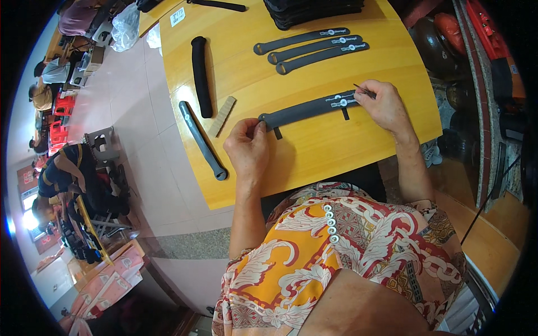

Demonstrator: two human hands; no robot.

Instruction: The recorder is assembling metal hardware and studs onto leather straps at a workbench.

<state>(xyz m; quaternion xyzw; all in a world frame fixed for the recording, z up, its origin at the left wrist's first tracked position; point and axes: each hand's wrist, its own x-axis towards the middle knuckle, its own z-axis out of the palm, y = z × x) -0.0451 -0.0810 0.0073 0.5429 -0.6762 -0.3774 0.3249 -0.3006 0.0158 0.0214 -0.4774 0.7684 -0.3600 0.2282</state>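
Note:
Stretched across the yellow table in front of me are dark grey straps (311,111) with white print, one apparently lying on another. My left hand (247,147) pinches their left end, near a small hole. At the right end, my right hand (384,105) is closed, with a thin black strip (364,90) sticking out of its fingertips. Whether those fingers also grip the straps I cannot tell. Two short black tabs, one on the left (278,133) and one on the right (345,113), poke out below the straps' near edge.
Beyond lie three loose grey straps (318,49) and a black stack (308,12). Left of my hands are a long black strip (200,78), a beige ridged strip (222,116) and another grey strap (203,141). Several people sit across the room at left; shelving (476,106) stands at right.

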